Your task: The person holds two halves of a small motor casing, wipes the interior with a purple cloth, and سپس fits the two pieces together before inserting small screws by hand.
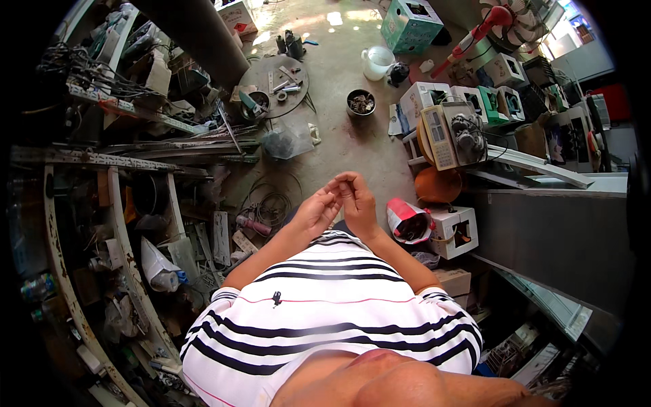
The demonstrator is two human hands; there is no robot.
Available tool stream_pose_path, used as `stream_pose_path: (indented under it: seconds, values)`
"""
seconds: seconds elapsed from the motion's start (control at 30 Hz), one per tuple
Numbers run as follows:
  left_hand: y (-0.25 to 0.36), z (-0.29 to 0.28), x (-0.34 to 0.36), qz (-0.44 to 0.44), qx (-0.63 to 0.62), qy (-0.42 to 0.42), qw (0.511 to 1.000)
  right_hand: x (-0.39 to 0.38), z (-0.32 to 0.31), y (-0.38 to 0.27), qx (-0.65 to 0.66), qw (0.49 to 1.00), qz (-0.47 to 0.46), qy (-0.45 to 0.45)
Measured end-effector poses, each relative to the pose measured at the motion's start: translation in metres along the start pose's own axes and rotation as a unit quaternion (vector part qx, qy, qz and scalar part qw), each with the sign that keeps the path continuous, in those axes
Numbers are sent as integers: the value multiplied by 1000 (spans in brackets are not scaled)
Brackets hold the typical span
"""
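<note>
In front of my striped shirt, my left hand and my right hand meet at the fingertips. Both have their fingers curled and pinched together. Anything between those fingertips is too small or too hidden to make out. To the right of my hands, a red and white bag stands with its mouth open. Coiled cable lies on the floor to their left. Farther ahead is a dark bucket with brownish scraps in it.
A low round table carries tools and metal parts. Beyond the bucket stand a white pail and a teal box. Cluttered metal shelving lines the left. On the right are a beige weighing scale, a white carton and a fan.
</note>
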State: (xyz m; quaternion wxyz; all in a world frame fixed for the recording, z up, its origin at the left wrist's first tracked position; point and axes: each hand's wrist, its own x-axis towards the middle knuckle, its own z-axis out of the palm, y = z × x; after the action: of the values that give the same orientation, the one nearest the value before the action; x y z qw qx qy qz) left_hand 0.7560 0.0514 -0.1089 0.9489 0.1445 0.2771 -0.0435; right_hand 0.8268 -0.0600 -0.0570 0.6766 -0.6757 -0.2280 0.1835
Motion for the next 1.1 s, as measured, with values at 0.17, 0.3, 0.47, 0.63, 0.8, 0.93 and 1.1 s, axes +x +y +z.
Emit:
stream_pose_path:
  seconds: [0.17,0.3,0.47,0.63,0.8,0.93,1.1]
  values:
    - [53,25,82,-2,-4,118,993,79,-51,20,80,988,90,99]
    - [117,57,149,-12,28,103,994,168,-88,49,36,986,97,131]
    - [202,82,249,-30,25,57,998,286,-159,165,-229,951,117,175]
    - [291,141,328,43,62,86,993,302,-251,296,-280,890,235,272]
    - [385,171,406,124,-1,123,985,299,-321,361,-180,789,490,322]
    - [464,193,464,180,-32,-35,982,353,-333,346,-29,623,650,433]
    - [555,227,553,174,-74,-40,981,521,-408,375,-28,587,665,460]
